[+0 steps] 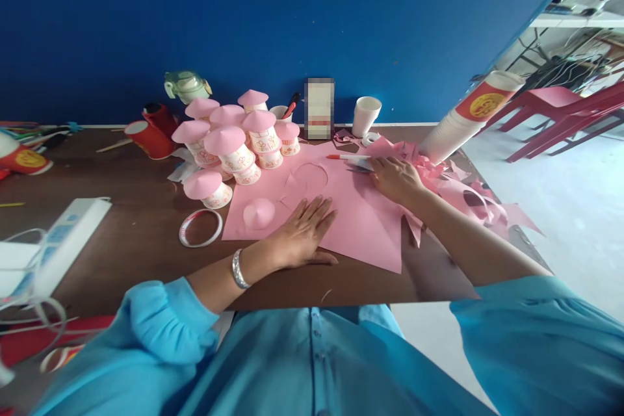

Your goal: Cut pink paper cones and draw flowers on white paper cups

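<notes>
A sheet of pink paper (363, 221) lies on the table in front of me. My left hand (305, 234) rests flat on its near edge, fingers stretched out and holding nothing. Over the sheet's right side, my right hand (397, 179) is closed round a pair of scissors (359, 169); the dark blades stick out to the left and the handles are hidden. A white marker with a red end (344, 156) lies just beyond the blades. A pink paper cone (259, 213) and a thin curved paper offcut (319, 168) lie on the sheet.
Several decorated paper-cup towers with pink cone roofs (236, 155) stand at the back left. A tape roll (200, 228) lies near them. Pink scraps (468, 198) and a leaning cup stack (455, 120) are at right. A phone (320, 110) and white cups (366, 116) stand by the wall.
</notes>
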A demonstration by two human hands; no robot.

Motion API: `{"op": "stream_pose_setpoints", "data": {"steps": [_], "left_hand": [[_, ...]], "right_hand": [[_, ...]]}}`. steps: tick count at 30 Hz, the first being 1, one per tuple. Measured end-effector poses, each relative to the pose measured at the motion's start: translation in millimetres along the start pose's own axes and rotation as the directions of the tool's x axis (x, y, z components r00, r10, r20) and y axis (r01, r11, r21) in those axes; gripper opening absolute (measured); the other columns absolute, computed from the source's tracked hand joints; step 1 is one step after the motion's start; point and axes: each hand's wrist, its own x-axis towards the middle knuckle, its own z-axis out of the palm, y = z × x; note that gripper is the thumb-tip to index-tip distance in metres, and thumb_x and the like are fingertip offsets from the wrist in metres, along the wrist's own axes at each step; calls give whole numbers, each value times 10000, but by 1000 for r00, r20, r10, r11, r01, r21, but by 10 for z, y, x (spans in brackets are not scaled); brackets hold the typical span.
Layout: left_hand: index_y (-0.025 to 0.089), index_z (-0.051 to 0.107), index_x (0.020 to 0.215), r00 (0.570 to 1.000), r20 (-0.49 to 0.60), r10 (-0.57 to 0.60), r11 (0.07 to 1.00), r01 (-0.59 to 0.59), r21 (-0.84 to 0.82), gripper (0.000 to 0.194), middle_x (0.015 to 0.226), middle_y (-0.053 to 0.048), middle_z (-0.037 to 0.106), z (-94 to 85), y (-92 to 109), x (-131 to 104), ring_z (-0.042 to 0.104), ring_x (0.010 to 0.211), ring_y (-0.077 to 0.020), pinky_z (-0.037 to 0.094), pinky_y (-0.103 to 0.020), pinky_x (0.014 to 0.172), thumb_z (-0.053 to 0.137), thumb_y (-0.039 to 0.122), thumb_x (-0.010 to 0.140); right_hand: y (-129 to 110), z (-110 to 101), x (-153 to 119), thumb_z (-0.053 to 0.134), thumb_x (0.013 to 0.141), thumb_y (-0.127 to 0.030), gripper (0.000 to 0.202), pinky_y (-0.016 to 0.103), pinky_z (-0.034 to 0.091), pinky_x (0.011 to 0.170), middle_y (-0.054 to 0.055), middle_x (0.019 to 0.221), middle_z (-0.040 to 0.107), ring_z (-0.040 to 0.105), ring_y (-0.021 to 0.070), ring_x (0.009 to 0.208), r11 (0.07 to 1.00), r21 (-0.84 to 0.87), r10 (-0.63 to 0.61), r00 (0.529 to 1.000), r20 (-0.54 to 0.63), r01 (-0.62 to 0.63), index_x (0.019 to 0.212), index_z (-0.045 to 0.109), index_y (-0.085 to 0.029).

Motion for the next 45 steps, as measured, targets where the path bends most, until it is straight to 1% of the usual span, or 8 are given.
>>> {"op": "stream_pose_setpoints", "data": {"steps": [11, 22, 29, 31, 33, 35, 37, 45], "left_hand": [[9, 354, 1613, 992, -23, -122, 987, 124, 106, 1065, 1696, -335, 294, -89, 320, 266, 252, 1609, -485, 261, -666, 1270, 508, 804, 922], [12, 447, 1552, 981, -126, -151, 969, 172, 177, 893, 1659, -315, 396, -157, 245, 264, 389, 1554, -434, 348, -629, 1238, 531, 694, 981], [33, 466, 1537, 964, -190, -187, 968, 148, -201, 636, 1641, -281, 447, -214, 162, 256, 392, 1574, -380, 329, -589, 1286, 436, 479, 1085], [95, 476, 1539, 930, -235, -283, 852, 130, -508, 609, 1638, -232, 479, -280, 141, 282, 429, 1559, -338, 359, -546, 1285, 414, 498, 1088], [160, 532, 1486, 912, -183, -368, 578, 70, -813, 620, 1536, -186, 602, -355, 137, 293, 559, 1455, -309, 459, -523, 1218, 352, 595, 1083], [172, 591, 1414, 933, -79, -351, 255, 14, -967, 699, 1371, -169, 709, -416, 139, 284, 663, 1318, -295, 538, -512, 1130, 253, 679, 1070], [168, 606, 1407, 954, -23, -298, 80, 1, -997, 772, 1302, -168, 731, -450, 132, 263, 671, 1292, -293, 558, -508, 1096, 202, 724, 1054], [208, 512, 1566, 945, -31, -325, 46, -17, -999, 830, 1591, -147, 567, -615, 38, 208, 514, 1501, -302, 531, -526, 1132, 36, 664, 1061]], "right_hand": [[118, 56, 79, 506, 1020, -188, 424, 394, 527, 845, 200, 1275, 743, 662, 358, 1185, 996, 51, 73, 996, -55, -70, 1411, 662, -146], [39, 48, 91, 518, 1004, -216, 335, 482, 539, 961, 176, 1290, 721, 618, 367, 1218, 988, 117, 121, 975, -186, -100, 1272, 716, -180], [-437, -110, 26, 520, 1031, -297, 427, 583, 533, 1056, 176, 1416, 668, 588, 386, 1300, 977, 209, 14, 959, -283, 47, 1434, 625, -206], [-714, -152, -48, 474, 1074, -361, 493, 543, 492, 1159, 135, 1524, 611, 549, 330, 1402, 956, 245, -78, 942, -326, 164, 1548, 516, -230], [-954, -177, -112, 428, 1102, -378, 517, 540, 445, 1213, 131, 1572, 579, 485, 312, 1494, 842, 308, -296, 857, -423, 443, 1593, 462, -218], [-1089, -186, -132, 388, 1121, -404, 525, 514, 438, 1223, 142, 1576, 579, 503, 292, 1492, 742, 300, -433, 771, -468, 599, 1598, 455, -197], [-1109, -185, -96, 347, 1127, -457, 560, 554, 390, 1251, 161, 1555, 598, 491, 311, 1507, 744, 304, -437, 778, -452, 595, 1600, 456, -177], [-810, -20, 92, 333, 1110, -505, 570, 562, 460, 1170, 147, 1560, 591, 521, 339, 1457, 845, 372, -189, 864, -466, 385, 1558, 526, -210]]}}
